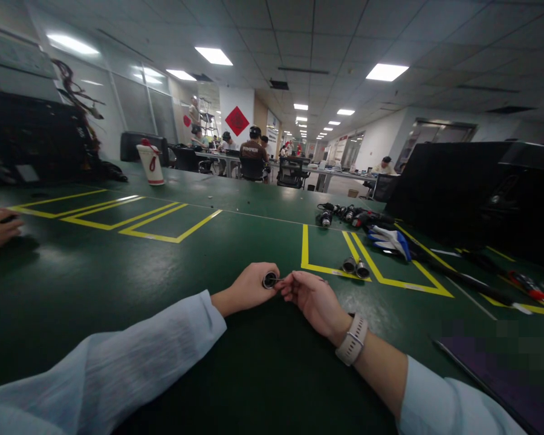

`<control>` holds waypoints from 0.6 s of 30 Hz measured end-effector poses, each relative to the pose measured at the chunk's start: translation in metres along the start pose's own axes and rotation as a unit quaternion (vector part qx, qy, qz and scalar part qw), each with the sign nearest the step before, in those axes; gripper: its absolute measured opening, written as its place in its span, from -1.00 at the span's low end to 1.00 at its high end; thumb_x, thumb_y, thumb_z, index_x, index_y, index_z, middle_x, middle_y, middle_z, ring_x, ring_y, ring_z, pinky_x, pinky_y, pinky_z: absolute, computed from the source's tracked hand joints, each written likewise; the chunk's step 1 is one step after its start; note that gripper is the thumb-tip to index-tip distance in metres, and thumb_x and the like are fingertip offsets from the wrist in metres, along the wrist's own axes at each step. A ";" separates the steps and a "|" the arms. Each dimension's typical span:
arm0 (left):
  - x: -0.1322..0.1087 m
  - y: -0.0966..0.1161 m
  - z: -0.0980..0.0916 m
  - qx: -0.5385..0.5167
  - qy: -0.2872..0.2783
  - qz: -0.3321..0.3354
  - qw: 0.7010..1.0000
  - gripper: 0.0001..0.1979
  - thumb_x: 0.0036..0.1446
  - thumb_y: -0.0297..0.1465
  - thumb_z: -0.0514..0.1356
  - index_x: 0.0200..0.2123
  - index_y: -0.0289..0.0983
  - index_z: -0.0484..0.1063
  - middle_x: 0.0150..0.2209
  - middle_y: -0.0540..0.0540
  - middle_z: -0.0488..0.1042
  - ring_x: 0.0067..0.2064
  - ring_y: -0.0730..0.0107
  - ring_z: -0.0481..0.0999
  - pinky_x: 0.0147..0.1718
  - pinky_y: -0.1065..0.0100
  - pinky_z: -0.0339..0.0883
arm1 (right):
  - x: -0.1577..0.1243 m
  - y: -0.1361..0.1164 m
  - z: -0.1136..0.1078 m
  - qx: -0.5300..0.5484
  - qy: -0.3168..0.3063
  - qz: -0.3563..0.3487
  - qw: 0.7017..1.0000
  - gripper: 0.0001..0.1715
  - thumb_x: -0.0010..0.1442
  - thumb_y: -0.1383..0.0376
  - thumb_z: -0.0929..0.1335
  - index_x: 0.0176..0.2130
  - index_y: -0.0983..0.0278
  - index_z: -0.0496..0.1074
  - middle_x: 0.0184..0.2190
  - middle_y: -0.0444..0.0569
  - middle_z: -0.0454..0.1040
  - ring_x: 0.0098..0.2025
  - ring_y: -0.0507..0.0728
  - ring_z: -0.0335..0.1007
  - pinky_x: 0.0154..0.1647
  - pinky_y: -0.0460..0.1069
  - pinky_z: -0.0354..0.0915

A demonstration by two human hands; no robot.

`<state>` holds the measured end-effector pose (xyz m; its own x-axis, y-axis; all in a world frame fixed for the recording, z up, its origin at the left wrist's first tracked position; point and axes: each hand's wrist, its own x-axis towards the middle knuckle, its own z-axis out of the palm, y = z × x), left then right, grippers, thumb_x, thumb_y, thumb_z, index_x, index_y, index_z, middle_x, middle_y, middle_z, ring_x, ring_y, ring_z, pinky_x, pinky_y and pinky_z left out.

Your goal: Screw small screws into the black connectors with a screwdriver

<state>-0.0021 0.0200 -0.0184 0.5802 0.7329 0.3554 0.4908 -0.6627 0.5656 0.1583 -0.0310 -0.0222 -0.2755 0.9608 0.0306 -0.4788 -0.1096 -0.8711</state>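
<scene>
My left hand [252,287] is wrapped round a small round metal connector shell [269,280], its dark open end facing the right. Close beside it, my right hand [312,298] has thumb and fingers pinched together. A thin, pale, wire-like piece [278,280] runs from the pinch to the shell's mouth; its exact kind is too small to tell. Two similar metal shells [361,269] lie on yellow tape to the right of my hands. Both forearms rest low over the green table [258,235].
Several dark cable connectors [325,219] and a blue-and-white glove [390,240] lie at the right. Black equipment stands on both sides. A paper cup [150,163] is at the far left. Another person's hand [0,228] rests at the left edge. A red-handled screwdriver [528,286] lies far right.
</scene>
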 end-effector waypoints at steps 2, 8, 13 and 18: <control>0.000 0.000 0.000 -0.015 -0.005 -0.002 1.000 -0.93 -0.05 -0.43 0.17 -0.50 -0.32 0.36 -0.54 0.03 0.39 -0.50 0.49 0.32 -0.55 0.48 0.14 | 0.001 0.000 -0.002 0.010 0.005 0.004 1.000 -0.75 0.08 0.26 0.31 -0.48 0.36 0.49 -0.48 0.00 0.51 -0.42 0.04 0.33 -0.33 -0.05 0.18; -0.001 0.005 -0.001 0.057 -0.006 0.001 0.998 -0.91 -0.02 -0.40 0.15 -0.50 -0.30 0.35 -0.53 0.00 0.38 -0.49 0.45 0.34 -0.54 0.46 0.14 | -0.001 0.002 0.000 -0.006 0.020 -0.018 1.000 -0.77 0.05 0.25 0.33 -0.51 0.34 0.48 -0.50 -0.02 0.50 -0.44 0.05 0.31 -0.36 -0.04 0.17; -0.003 0.008 -0.001 0.164 -0.012 0.002 0.986 -0.89 0.04 -0.40 0.10 -0.49 -0.29 0.35 -0.50 -0.04 0.41 -0.46 0.37 0.37 -0.49 0.39 0.15 | -0.004 0.001 0.007 -0.032 0.034 -0.040 0.998 -0.82 0.01 0.28 0.35 -0.53 0.33 0.48 -0.50 -0.04 0.47 -0.44 0.04 0.29 -0.41 -0.06 0.16; -0.003 0.009 0.002 0.227 -0.010 0.001 0.974 -0.83 0.07 -0.30 0.12 -0.49 -0.27 0.34 -0.53 -0.03 0.40 -0.48 0.34 0.37 -0.49 0.37 0.12 | -0.003 0.003 0.007 -0.034 0.052 -0.049 0.997 -0.80 -0.02 0.29 0.34 -0.59 0.32 0.46 -0.57 -0.05 0.45 -0.49 0.03 0.26 -0.45 -0.05 0.14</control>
<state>0.0017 0.0118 -0.0161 0.5919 0.7308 0.3400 0.7234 -0.6677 0.1756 0.1520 -0.0363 -0.0211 -0.1410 0.9875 0.0700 -0.4400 0.0008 -0.8980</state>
